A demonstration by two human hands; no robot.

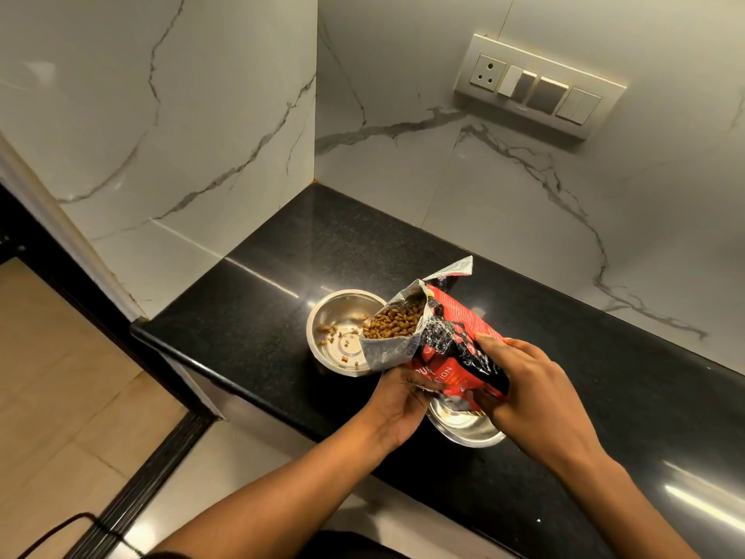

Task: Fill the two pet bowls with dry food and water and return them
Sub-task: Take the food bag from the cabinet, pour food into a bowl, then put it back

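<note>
A steel pet bowl [331, 316] stands on the black counter [250, 316] near its left end, with a few brown kibble pieces on its bottom. A red and black food bag [447, 336] is tilted over the bowl's right rim, its open silver-lined mouth full of kibble. My left hand [397, 401] grips the bag from below and my right hand [524, 381] holds its lower end. A second steel bowl [463, 431] sits under the bag and my hands, mostly hidden, close to the counter's front edge.
Marble-patterned walls close the counter at the back and on the left. A switch and socket panel [540, 84] is on the back wall. The counter's front edge drops to a tiled floor [68, 397] at lower left.
</note>
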